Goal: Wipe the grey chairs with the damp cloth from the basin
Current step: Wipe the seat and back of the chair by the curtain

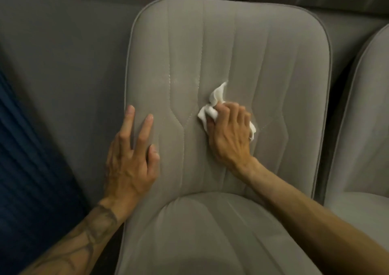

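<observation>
A dim indoor seating area, home or public cannot be told; a padded grey chair [231,43] with stitched channels and piped edges stands just beside a second chair [368,117] alike; plain grey surface [63,43] behind; blue pleated fabric [25,148] at left.

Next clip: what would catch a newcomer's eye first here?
The white cloth, bunched in the grip of the right hand, is pressed to the grey chair at mid-backrest. The left hand rests, fingers straight and spread, on the backrest's left edge. A second grey chair shows at far right.
</observation>
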A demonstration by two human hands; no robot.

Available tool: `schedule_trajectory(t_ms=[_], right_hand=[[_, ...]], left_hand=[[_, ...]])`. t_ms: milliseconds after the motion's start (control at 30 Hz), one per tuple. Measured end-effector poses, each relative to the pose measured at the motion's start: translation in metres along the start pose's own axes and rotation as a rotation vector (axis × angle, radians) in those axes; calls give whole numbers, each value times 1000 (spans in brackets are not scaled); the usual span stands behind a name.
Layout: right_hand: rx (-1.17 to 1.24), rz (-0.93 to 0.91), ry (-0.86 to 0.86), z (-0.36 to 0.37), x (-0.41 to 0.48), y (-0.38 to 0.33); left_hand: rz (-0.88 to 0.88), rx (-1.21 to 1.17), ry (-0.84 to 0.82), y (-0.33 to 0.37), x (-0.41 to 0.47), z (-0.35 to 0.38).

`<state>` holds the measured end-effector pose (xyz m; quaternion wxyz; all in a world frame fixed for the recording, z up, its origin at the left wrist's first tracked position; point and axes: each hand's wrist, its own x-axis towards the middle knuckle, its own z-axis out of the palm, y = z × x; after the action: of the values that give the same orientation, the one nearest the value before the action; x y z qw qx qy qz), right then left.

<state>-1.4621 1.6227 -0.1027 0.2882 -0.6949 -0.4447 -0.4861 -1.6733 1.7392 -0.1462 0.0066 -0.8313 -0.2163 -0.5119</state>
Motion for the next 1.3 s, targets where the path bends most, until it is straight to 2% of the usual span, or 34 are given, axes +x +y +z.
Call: schedule_trajectory(t_ms=[33, 100, 233, 300, 400, 500, 600, 667, 767, 833, 867, 933, 1000, 1033, 1100, 1167, 1233, 1300], right_hand=[[-12, -55, -25, -3, 5, 7], [-37, -68, 39, -4, 45, 21], [-82, 131, 255, 0, 101, 11], [-34, 114, 170, 4, 70, -7], [14, -84, -29, -8, 40, -9], [-60, -77, 103, -3, 95, 12], [-63, 125, 269, 2, 127, 5], [-1, 119, 219, 5, 95, -17], [74, -144, -42, -5, 48, -26], [35, -218, 4, -5, 76, -9], [5, -183, 58, -2, 96, -3], [-19, -8, 184, 1, 131, 1], [6, 149, 238, 6, 125, -20], [31, 142, 203, 8, 109, -35], [94, 4, 61, 6, 70, -52], [131, -132, -23, -1, 66, -41], [79, -154, 42, 1, 97, -24], [23, -48, 164, 5, 130, -17]], left_hand=[[1, 2, 0, 0, 0, 0], [0, 6, 0, -1, -1, 1], [5, 6, 9, -4, -2, 2], [11, 10, 16, -3, -1, 3], [9, 6, 7, -1, -2, 3], [6, -1, 0, -4, -4, 5], [15, 2, 2, -4, -4, 4], [14, 5, 13, -3, -2, 3], [9, -1, -2, -2, -2, 3], [11, 3, -3, -3, -1, 3], [10, -1, -2, -4, -1, 3], [16, -8, -8, -5, -2, 5], [25, 3, -1, -5, -2, 5], [25, 6, 8, -5, -2, 4], [17, -3, 11, -3, -1, 5], [13, 0, 2, -2, -2, 5], [15, -1, 5, -3, -1, 4], [10, -6, 2, -4, -1, 4]])
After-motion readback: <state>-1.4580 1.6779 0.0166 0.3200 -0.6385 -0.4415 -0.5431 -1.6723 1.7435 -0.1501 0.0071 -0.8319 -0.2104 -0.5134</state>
